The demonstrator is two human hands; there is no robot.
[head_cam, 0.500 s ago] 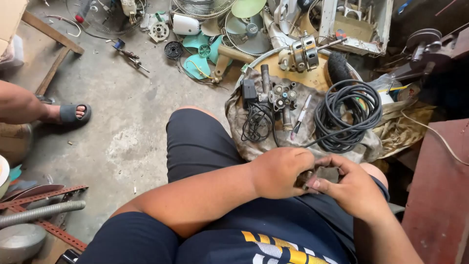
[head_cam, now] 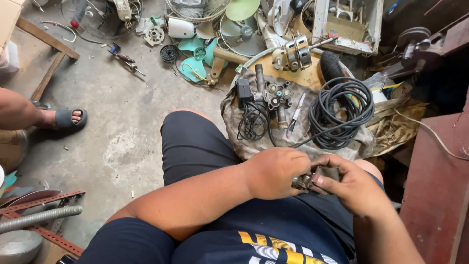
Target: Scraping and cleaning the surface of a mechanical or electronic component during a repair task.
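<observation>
I sit with both hands together over my lap. My left hand (head_cam: 273,172) and my right hand (head_cam: 349,183) both grip a small dark metal part (head_cam: 307,182), mostly hidden between the fingers. Just beyond my knees a dirty cloth (head_cam: 234,115) is spread out. On it lie a grey metal pump block (head_cam: 273,95), a black adapter with thin wire (head_cam: 246,110), a pen-like tool (head_cam: 294,116) and a coil of black cable (head_cam: 342,110).
Teal fan blades (head_cam: 195,58), fan guards (head_cam: 195,10) and a small motor (head_cam: 295,53) litter the concrete floor ahead. Another person's sandalled foot (head_cam: 66,117) rests at the left. A rusty red cabinet (head_cam: 435,186) stands at my right; perforated red strips (head_cam: 39,203) lie at lower left.
My hands stay closed on the small part and have barely shifted; the fingers have adjusted slightly around it.
</observation>
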